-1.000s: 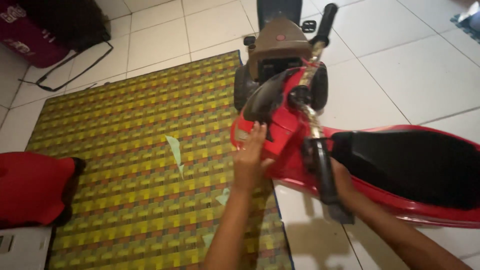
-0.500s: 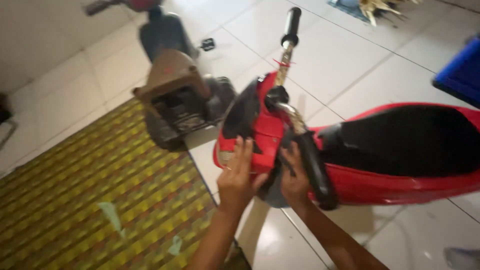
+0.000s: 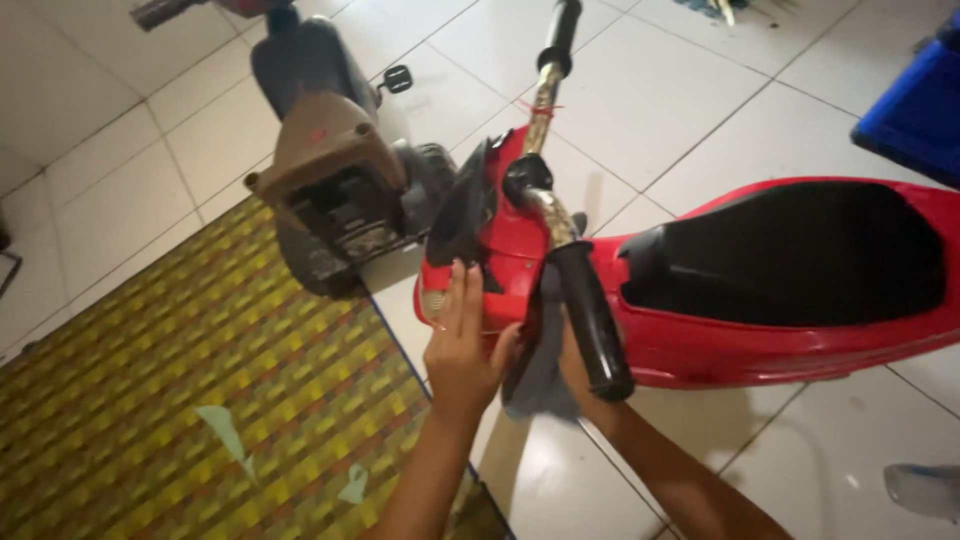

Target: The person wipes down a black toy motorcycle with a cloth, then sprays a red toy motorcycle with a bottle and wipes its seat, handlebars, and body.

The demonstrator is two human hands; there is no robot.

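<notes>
My left hand [image 3: 462, 352] flat, fingers spread, on red toy scooter [image 3: 700, 330]; right hand [image 3: 572, 365] seemingly clutching grey cloth [image 3: 535, 375] beneath handlebar grip [image 3: 592, 320].

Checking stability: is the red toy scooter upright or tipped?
Upright: the red toy scooter has its seat facing up, left hand on its front.

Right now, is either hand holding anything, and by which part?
The left hand lies flat on the red ride-on scooter's front, gripping nothing. The right hand seems to press a grey cloth there; grip unclear.
</notes>
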